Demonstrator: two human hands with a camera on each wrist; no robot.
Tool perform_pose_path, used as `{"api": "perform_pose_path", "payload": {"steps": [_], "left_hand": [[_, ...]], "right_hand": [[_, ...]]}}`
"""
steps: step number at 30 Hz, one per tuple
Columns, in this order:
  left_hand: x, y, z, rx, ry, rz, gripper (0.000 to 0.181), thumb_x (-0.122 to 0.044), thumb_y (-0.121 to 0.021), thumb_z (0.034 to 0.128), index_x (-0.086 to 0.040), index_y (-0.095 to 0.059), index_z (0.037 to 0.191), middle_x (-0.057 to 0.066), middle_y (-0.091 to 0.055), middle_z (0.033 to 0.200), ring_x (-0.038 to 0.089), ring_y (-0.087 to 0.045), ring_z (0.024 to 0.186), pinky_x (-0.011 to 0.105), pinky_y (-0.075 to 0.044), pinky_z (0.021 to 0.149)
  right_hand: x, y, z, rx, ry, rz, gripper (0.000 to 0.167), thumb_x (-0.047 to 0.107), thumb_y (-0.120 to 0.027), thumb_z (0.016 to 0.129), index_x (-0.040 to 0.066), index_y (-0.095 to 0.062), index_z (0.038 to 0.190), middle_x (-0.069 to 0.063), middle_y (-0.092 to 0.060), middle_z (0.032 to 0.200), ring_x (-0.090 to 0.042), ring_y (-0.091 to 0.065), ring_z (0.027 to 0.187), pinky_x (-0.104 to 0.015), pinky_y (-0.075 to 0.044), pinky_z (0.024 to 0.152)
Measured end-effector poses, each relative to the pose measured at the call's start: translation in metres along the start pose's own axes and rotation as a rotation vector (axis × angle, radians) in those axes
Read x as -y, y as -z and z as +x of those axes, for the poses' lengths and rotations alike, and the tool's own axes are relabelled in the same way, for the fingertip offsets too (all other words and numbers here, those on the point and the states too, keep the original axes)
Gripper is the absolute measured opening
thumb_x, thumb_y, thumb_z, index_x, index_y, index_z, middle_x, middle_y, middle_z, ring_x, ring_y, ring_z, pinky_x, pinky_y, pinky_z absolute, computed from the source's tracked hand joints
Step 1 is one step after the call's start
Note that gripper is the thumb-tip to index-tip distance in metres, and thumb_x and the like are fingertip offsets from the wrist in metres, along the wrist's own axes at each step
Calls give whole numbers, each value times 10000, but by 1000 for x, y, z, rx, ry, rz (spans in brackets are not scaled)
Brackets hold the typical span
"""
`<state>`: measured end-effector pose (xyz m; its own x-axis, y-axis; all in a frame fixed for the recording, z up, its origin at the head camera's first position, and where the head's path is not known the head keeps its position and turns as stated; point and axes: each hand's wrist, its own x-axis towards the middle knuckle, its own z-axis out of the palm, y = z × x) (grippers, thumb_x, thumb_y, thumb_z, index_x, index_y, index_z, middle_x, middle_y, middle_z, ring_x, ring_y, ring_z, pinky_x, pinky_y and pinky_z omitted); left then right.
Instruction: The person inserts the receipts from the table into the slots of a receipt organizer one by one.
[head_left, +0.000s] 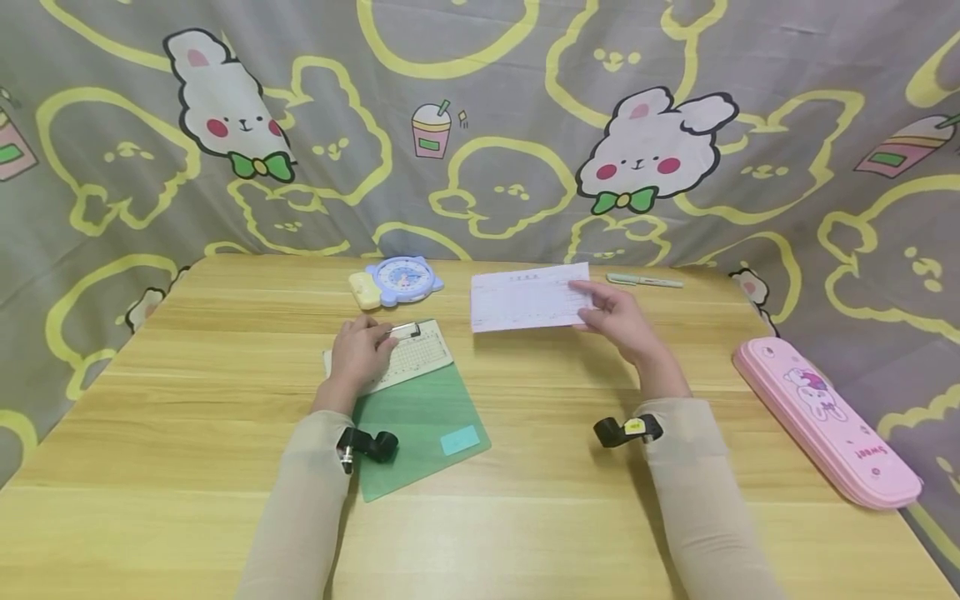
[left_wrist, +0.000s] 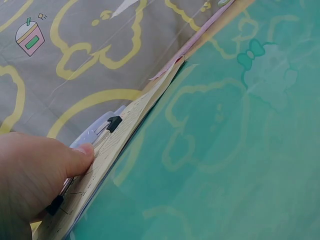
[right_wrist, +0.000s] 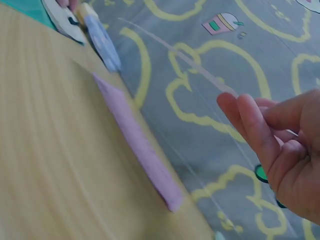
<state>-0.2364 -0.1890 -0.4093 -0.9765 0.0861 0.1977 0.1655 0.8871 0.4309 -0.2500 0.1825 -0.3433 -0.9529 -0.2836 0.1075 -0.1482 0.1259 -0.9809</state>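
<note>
A green clipboard [head_left: 420,425] lies at the left of the table, with a printed, gridded paper [head_left: 420,357] at its top. My left hand [head_left: 358,354] is on the clipboard's metal clip [head_left: 405,331]. In the left wrist view, the thumb [left_wrist: 82,157] presses this clip between its black ends. My right hand [head_left: 618,321] pinches the right edge of a white printed sheet [head_left: 525,298]. The right wrist view shows that sheet [right_wrist: 190,62] nearly edge-on, raised above a flat pinkish-lilac item [right_wrist: 137,145] on the table, whose kind I cannot tell.
Behind the clipboard is a blue and yellow toy clock [head_left: 403,279]. A pale green pen [head_left: 643,281] lies near the back edge. On the right is a pink pencil case [head_left: 825,421]. A patterned curtain [head_left: 510,108] hangs behind the table [head_left: 187,467].
</note>
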Motion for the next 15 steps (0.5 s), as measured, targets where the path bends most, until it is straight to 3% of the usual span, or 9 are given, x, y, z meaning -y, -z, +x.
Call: {"api": "perform_pose_path", "payload": {"steps": [5,15], "left_hand": [[0,-1,0,-4,6,-7,356,-268,-512,866,-54,-560,1146,85,-464,998,240,-363,840,372,-301,724],[0,-2,2,0,38,-29,361,-271,-524,856,-64,-559,1149,73,-461,979,231,-363,831,364,-301,707]], "right_hand": [[-9,-19,0,107,-33,30,410,-94,-455,826,-83,-393,1232,-252,-371,1240,-171,-535,904,-324,-453,734],[-19,-53,4,277,-53,-54,394,-66,-489,812,-58,-444,1204,-219,-511,1106,-245,-565,869,-353,-471,679]]}}
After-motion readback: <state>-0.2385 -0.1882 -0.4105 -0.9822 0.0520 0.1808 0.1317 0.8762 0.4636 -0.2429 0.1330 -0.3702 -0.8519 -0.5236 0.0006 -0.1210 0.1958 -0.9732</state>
